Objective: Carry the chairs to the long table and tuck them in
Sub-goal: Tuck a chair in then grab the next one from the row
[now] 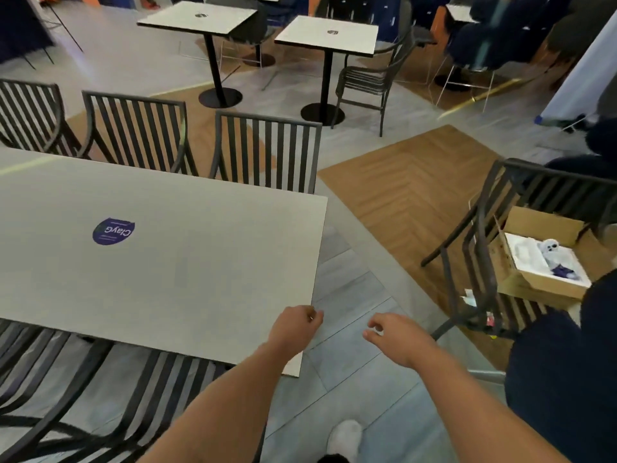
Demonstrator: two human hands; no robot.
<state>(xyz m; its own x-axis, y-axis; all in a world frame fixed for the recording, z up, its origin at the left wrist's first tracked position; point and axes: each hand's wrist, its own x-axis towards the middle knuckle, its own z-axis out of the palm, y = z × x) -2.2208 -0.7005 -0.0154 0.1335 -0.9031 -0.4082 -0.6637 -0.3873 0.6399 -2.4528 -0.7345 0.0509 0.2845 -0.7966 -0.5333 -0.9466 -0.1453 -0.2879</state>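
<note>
I have both hands out in front at six o'clock and neither carries anything: the left hand [293, 327] hangs with its fingers loosely curled over the near corner of the long counter [173, 248], and the right hand [397, 337] hovers just beside it over the grey floor, fingers slack as well. I read that as the gap between chairs, arms raised ready for the next pick-up.

Along the counter's far edge, from ten to twelve o'clock, three slatted chairs [267, 152] stand with their backs close against it, so that side looks tucked in. At seven o'clock more dark slats [100, 379] show under the near edge, which I take for chairs already pushed in there.

The likely next one is the loose dark chair [484, 248] at three o'clock, well apart from the counter and angled away from it. A cardboard box [541, 262] sits just beside its legs, so I would lift rather than drag it.
</note>
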